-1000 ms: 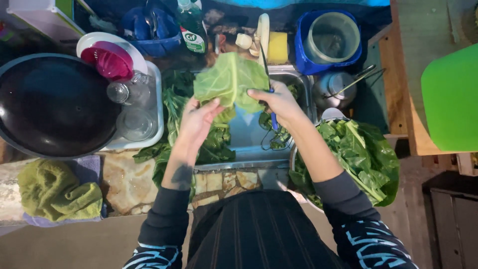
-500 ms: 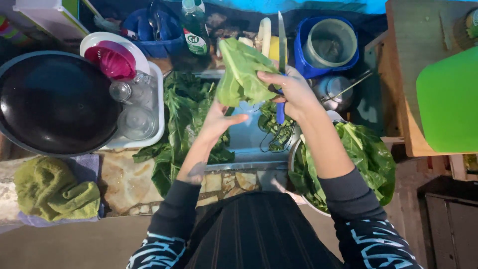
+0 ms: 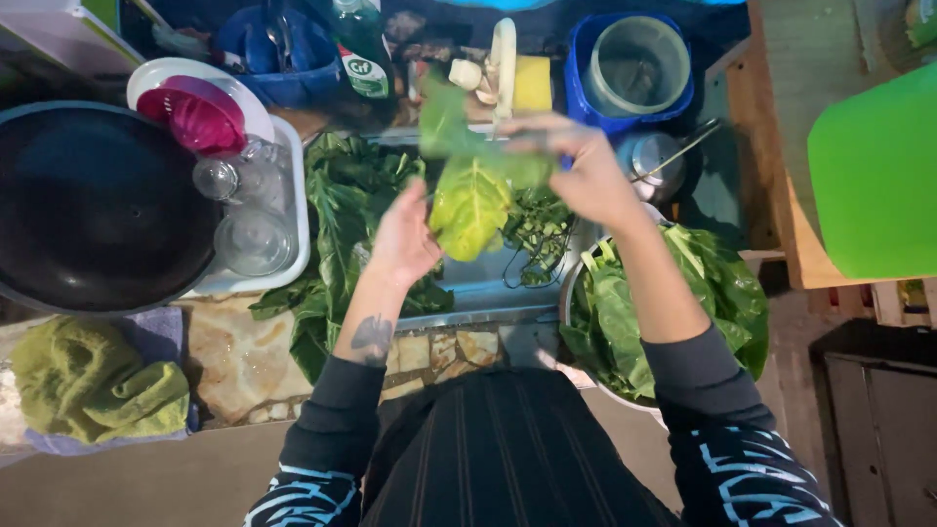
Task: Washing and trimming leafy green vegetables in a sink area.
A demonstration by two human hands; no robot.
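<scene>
My right hand [image 3: 581, 171] is blurred above the sink [image 3: 488, 293] and grips the top of a large green leaf [image 3: 470, 205] that hangs down, pale side towards me. A small blue piece, perhaps a knife handle, shows by its fingers. My left hand [image 3: 402, 236] is open with fingers apart, its palm against the leaf's left edge. Under and left of it lies a pile of dark green leaves [image 3: 342, 205] in the sink.
A metal bowl of washed greens [image 3: 673, 293] stands at the right. Left are a black pan [image 3: 88, 205], a white rack with glasses [image 3: 259, 234], a pink bowl [image 3: 200, 112] and a green cloth [image 3: 88, 381]. Behind stand a soap bottle [image 3: 361, 49], yellow sponge [image 3: 532, 83] and blue bucket [image 3: 634, 68].
The leaf went from spread wide between both hands to raised, and now hangs folded from my right hand. My left hand let go and opened beside it.
</scene>
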